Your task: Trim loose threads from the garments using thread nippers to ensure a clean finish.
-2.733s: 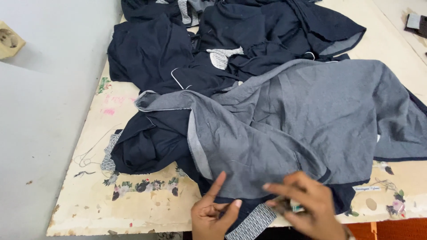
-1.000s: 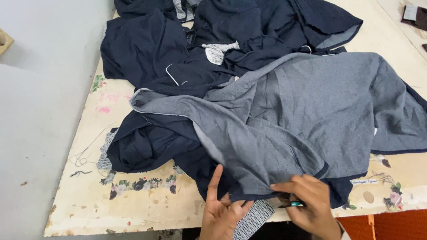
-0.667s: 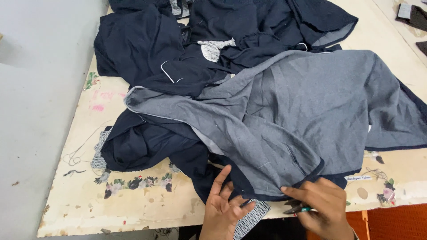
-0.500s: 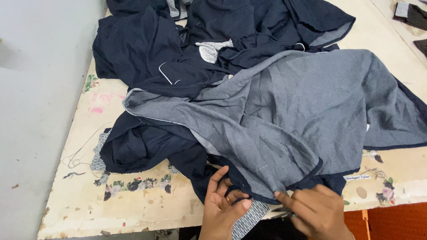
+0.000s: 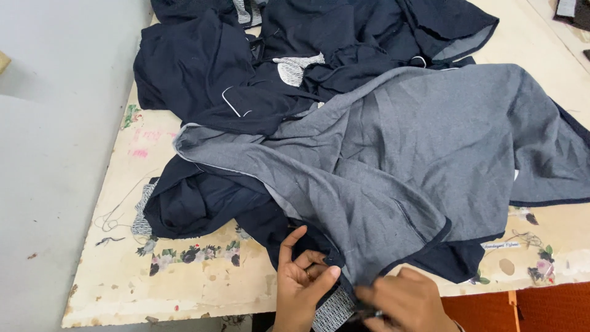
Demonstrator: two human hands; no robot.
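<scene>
At the bottom middle of the frame, a big grey cloth (image 5: 418, 160) lies spread over the table (image 5: 184, 289); its long side runs from the left middle of the frame across to the right edge, and its dark-edged bottom corner points down toward the two hands; the cloth is crumpled and folded over itself, with the grey side up and a dark blue edge along the lower right.

The left hand (image 5: 301, 286) is at the bottom middle, palm side turned in, with its first finger sticking straight up and the thumb and other fingers curled and pinching the cloth edge; a small strip of white knit trim (image 5: 332, 310) peeks out just under this hand.

The right hand (image 5: 405, 301) is just beside it, at the bottom, back of the hand up, fingers bent down and closed on the same edge; something small and dark shows under its fingertips, but I cannot tell what it is.

Above the grey cloth, in the upper middle of the frame, lies a heap of dark blue clothes (image 5: 246, 74); some of it sits under the grey cloth on the left; the table is pale, with little flower pictures along its near edge.
</scene>
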